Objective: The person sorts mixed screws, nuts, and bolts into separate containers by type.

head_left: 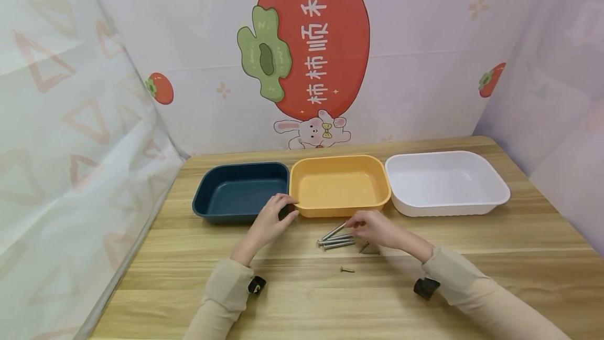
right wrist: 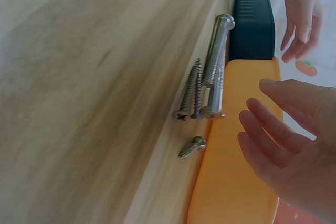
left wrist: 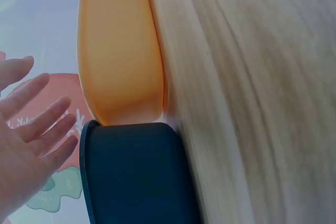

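Note:
My left hand (head_left: pixel 270 220) reaches over the corner where the dark blue bin (head_left: pixel 222 219) meets the yellow bin (head_left: pixel 337 212). Its fingers look spread and hold nothing in the left wrist view; whether they touch the rim cannot be told. In front of the yellow bin, several long silver screws (head_left: pixel 338 244) lie in a loose bunch. My right hand (head_left: pixel 377 229) is just right of them, its fingers loosely bent. The right wrist view shows nothing between those fingers. One short screw (right wrist: pixel 192 147) lies beside the bunch, another short brass-coloured screw (head_left: pixel 347 269) nearer me.
A white bin (head_left: pixel 443 210) stands right of the yellow one, completing a row along the back of the wooden table (head_left: pixel 302 308). Behind it hangs a white printed cloth (head_left: pixel 212 35), with more pale sheeting at both sides. Each wrist carries a small black device.

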A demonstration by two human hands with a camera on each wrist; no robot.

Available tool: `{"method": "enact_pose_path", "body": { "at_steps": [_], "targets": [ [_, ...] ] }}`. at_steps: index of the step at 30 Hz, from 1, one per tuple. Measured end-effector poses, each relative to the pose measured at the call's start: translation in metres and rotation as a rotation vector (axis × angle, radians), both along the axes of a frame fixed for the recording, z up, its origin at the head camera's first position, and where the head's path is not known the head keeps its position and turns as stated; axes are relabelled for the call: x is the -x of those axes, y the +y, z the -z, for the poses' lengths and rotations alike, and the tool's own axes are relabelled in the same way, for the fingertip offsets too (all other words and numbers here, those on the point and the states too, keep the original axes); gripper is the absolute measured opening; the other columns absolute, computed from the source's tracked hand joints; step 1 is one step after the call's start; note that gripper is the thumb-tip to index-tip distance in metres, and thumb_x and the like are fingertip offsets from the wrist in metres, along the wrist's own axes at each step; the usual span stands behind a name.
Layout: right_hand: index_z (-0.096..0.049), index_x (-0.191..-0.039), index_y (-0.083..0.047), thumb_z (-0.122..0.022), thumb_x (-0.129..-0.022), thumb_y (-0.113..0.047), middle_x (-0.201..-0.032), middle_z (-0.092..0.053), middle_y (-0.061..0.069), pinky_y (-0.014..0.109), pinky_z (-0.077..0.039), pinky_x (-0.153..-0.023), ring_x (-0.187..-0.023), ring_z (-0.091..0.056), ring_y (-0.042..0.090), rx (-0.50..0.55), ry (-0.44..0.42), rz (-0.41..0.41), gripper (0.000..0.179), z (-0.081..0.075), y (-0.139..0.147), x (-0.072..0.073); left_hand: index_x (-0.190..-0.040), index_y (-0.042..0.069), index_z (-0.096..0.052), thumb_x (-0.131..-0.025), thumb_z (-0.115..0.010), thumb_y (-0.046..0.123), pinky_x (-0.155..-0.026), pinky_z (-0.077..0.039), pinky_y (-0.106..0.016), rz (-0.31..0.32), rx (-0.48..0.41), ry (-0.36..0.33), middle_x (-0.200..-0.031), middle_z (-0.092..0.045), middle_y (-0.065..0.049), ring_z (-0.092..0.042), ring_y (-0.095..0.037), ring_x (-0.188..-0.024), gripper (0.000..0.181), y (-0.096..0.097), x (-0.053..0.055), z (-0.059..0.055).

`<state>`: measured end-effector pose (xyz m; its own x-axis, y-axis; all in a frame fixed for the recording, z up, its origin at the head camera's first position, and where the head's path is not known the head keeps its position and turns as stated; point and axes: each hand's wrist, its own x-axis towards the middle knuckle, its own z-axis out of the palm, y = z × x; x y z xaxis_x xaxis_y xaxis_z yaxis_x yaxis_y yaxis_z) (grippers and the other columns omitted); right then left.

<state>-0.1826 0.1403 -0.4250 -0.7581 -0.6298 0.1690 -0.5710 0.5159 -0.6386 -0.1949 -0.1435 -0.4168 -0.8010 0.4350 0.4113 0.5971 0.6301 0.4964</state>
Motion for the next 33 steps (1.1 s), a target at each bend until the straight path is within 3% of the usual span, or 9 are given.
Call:
{"method": "enact_pose_path", "body": {
  "at_steps": [9,16,28,33],
  "targets": [
    [-0.065,-0.094,0.001,-0.061,-0.077,0.005,-0.091,-0.064,0.009,0.031,-0.049,-0.072,-0.085,-0.060,0.022,-0.028,-0.028,-0.025,0.018,0.007,0.006,0.002,-0.102,0.005,-0.060,-0.083,-0.062,0.014,-0.075,-0.041,-0.035,0.033,0.024,-0.017,-0.102,-0.055,-0.005,-0.050,-0.023,-0.089,0.021,0.011,0.002,0.003],
    [-0.065,-0.094,0.002,-0.062,-0.076,0.004,-0.091,-0.064,0.007,0.030,-0.048,-0.073,-0.087,-0.059,0.021,-0.029,-0.034,-0.038,0.019,0.011,0.007,0.004,-0.102,0.007,-0.060,-0.084,-0.061,0.014,-0.082,-0.040,-0.037,0.048,0.056,-0.040,-0.102,-0.055,-0.004,-0.050,-0.020,-0.094,0.020,0.016,0.004,0.006],
    [-0.066,-0.090,0.000,-0.066,-0.073,0.003,-0.088,-0.064,0.006,0.029,-0.048,-0.073,-0.086,-0.059,0.021,-0.036,0.030,-0.030,0.018,0.022,0.007,0.009,-0.100,0.009,-0.061,-0.086,-0.057,0.014,-0.071,-0.038,-0.031,0.066,0.085,-0.027,-0.093,-0.057,-0.003,-0.047,-0.017,-0.079,0.015,0.021,0.010,0.010],
    [-0.067,-0.089,0.000,-0.065,-0.072,0.003,-0.087,-0.064,0.005,0.029,-0.048,-0.072,-0.085,-0.059,0.020,-0.036,0.028,-0.007,0.017,0.024,0.006,0.010,-0.098,0.008,-0.062,-0.085,-0.058,0.011,-0.084,-0.037,-0.036,0.065,0.090,0.007,-0.092,-0.059,-0.002,-0.051,-0.017,-0.087,0.014,0.023,0.011,0.010]
  ]
}}
